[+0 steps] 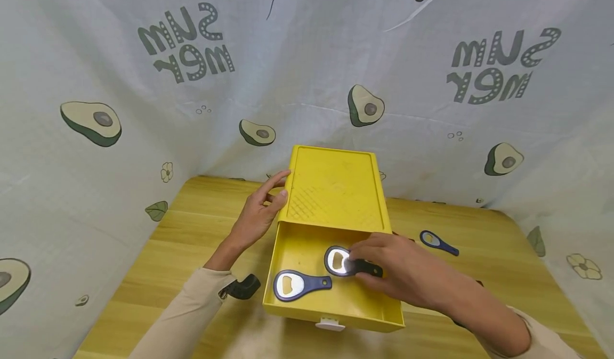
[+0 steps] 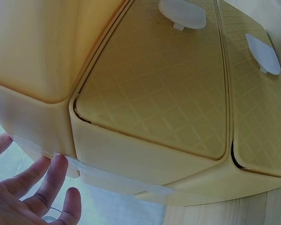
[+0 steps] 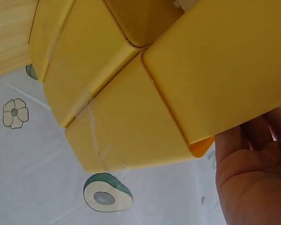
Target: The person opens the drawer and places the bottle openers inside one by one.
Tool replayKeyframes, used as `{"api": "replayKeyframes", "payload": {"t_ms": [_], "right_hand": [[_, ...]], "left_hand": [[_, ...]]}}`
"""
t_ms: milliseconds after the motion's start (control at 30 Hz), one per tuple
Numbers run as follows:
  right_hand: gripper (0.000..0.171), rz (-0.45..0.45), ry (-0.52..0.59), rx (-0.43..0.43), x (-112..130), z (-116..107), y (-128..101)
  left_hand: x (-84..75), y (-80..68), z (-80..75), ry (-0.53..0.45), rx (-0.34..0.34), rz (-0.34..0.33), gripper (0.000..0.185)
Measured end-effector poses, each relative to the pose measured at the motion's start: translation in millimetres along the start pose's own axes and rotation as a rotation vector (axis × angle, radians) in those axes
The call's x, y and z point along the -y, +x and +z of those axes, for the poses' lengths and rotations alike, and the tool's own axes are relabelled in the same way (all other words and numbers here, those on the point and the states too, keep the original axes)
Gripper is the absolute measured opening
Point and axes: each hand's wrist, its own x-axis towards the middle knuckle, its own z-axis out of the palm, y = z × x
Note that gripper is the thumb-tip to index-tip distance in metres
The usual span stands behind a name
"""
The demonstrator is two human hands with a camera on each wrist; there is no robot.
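While your left hand (image 1: 256, 215) lay flat-fingered against the yellow box (image 1: 336, 188), your right hand (image 1: 398, 268) pinched a black bottle opener (image 1: 346, 263) inside the open drawer (image 1: 288, 252); setting it flat beside the blue opener (image 1: 299, 285) looked wisest.

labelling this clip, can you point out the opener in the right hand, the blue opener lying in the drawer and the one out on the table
black-handled opener (image 1: 338, 261), head view, on its metal head
blue opener in the drawer (image 1: 299, 284), head view, where head meets handle
blue opener on the table (image 1: 438, 243), head view, on its handle
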Motion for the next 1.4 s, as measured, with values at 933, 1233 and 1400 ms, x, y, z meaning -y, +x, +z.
{"api": "replayKeyframes", "payload": {"t_ms": [933, 1233, 1400], "right_hand": [[0.019, -0.003, 0.12, -0.495, 39, -2, -55], [0.029, 0.028, 0.189, -0.553, 63, 13, -70], [0.024, 0.034, 0.204, -0.585, 78, 31, -70]], "left_hand": [[-1.4, -0.4, -0.2, -0.005, 0.008, 0.002, 0.048], [-3.0, -1.1, -1.9, 0.003, 0.007, 0.002, 0.048], [-3.3, -1.1, -1.3, 0.001, 0.006, -0.001, 0.048]]}}
